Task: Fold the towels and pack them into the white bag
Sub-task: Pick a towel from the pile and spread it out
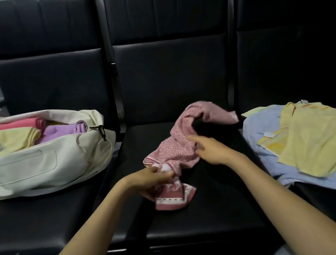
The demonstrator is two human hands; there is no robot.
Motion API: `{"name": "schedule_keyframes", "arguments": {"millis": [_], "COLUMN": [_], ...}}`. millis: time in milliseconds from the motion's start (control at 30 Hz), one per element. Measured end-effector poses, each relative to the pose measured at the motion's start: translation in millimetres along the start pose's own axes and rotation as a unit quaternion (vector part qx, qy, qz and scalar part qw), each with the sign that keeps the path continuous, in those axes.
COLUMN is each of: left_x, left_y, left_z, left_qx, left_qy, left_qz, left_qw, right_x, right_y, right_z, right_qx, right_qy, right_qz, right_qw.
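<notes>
A crumpled pink patterned towel [182, 144] lies across the middle black seat. My left hand [151, 180] grips its near end, where a pink and white border hangs down. My right hand [208, 149] reaches over the towel's middle with fingers stretched out, touching the cloth. The white bag [42, 163] sits open on the left seat, holding folded yellow [5, 142], pink [17, 124] and purple [63, 131] towels. On the right seat a yellow towel [317, 138] lies unfolded on top of a light blue towel [267, 137].
Three black padded seats [193, 218] stand joined in a row with tall backrests behind. Metal gaps separate the seats. The bag's zipper pull and cord [101, 130] hang at its right end. A dark armrest shows at the far left.
</notes>
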State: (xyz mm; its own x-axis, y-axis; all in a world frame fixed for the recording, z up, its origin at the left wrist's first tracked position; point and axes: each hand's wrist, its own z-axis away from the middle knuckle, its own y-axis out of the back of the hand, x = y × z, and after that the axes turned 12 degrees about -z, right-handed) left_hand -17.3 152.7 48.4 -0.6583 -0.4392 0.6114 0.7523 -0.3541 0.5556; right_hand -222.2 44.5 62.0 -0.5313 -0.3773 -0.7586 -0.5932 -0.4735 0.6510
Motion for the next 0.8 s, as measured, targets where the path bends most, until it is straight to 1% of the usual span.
{"name": "schedule_keyframes", "arguments": {"millis": [33,67,100,133,200,233,300,367,400,467,500,567,600,633,700,767,800], "left_x": [4,5,5,4,-1,-2,1,6,8,15,20,33,40,47,54,55,54], "left_y": [-1,-1,-1,-2,-4,-7,-19,-28,-32,-42,-48,-57,-59,-60,-55,-44,-37], "left_z": [0,-2,-6,-11,-27,-32,-38,-42,-46,-45,-41,-36,-30,-24,-16,-11,-8], "left_qx": [-0.024,-0.019,0.019,0.085,0.227,0.260,0.251,0.232,0.226,0.207,0.192,0.169,0.162,0.164,0.213,0.265,0.279], "left_qy": [-0.004,-0.005,-0.007,-0.010,0.017,0.047,0.104,0.105,0.083,-0.008,-0.059,-0.145,-0.175,-0.196,-0.220,-0.195,-0.176], "left_qz": [0.044,0.074,0.091,0.087,-0.015,-0.056,-0.067,-0.070,-0.047,0.079,0.151,0.262,0.302,0.332,0.377,0.447,0.485], "left_qw": [0.999,0.997,0.996,0.993,0.974,0.963,0.960,0.964,0.969,0.975,0.968,0.939,0.923,0.908,0.874,0.832,0.810], "right_x": [2,4,5,4,2,2,6,9,13,17,19,21,22,21,17,17,16], "right_y": [-3,-7,-11,-13,-18,-20,-25,-29,-30,-33,-35,-36,-36,-33,-24,-12,-5], "right_z": [2,4,7,10,18,21,26,29,28,29,27,26,24,23,23,23,24], "right_qx": [-0.018,-0.024,-0.028,-0.030,-0.030,-0.036,-0.032,-0.021,-0.009,0.017,0.030,0.045,0.053,0.063,0.102,0.142,0.160], "right_qy": [-0.021,-0.036,-0.055,-0.073,-0.105,-0.118,-0.132,-0.149,-0.155,-0.169,-0.171,-0.165,-0.157,-0.160,-0.177,-0.166,-0.148], "right_qz": [0.044,0.076,0.093,0.101,0.095,0.085,0.054,0.004,-0.031,-0.098,-0.126,-0.203,-0.265,-0.337,-0.461,-0.539,-0.585], "right_qw": [0.999,0.996,0.994,0.992,0.989,0.989,0.989,0.989,0.987,0.981,0.977,0.964,0.950,0.926,0.864,0.813,0.781]}}
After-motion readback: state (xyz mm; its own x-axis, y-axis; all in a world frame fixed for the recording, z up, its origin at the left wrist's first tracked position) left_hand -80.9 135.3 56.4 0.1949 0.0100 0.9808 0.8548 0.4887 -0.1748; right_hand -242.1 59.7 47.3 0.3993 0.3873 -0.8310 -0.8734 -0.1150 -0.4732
